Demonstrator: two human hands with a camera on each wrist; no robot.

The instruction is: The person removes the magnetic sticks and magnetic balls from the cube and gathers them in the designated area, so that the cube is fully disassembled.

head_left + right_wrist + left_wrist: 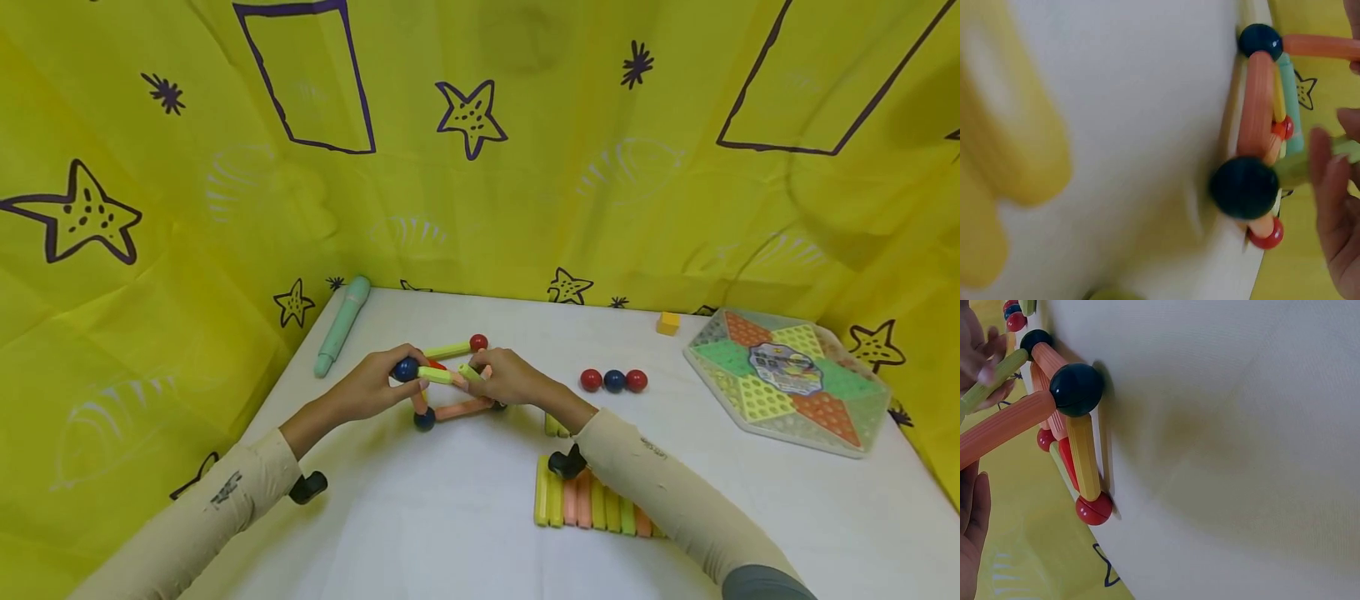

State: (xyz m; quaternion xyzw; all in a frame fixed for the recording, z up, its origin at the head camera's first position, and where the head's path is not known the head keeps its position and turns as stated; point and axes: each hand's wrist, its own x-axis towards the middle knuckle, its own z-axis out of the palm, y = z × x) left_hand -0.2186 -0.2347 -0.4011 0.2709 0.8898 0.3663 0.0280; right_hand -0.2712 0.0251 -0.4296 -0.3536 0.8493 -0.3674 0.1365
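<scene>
In the head view my left hand (367,387) pinches a dark blue ball (406,369) between thumb and fingers. A yellow-green stick (435,375) extends from that ball toward my right hand (510,379). The right fingers hold another yellow-green stick (999,378), which rises from a dark blue ball (1244,187) on the table. Below the hands stands a frame of ribbed sticks and balls, with an orange stick (462,408) along its near side and a red ball (478,342) at a far corner. An orange stick (1007,428) slants up toward the left hand. Fingers partly hide the joints.
Several sticks (555,492) lie in a row at the near right, partly under the right forearm. Red and blue balls (614,382) line up farther right. A hexagonal game board (787,379), a small yellow cube (667,323) and a green tube (342,327) lie toward the back.
</scene>
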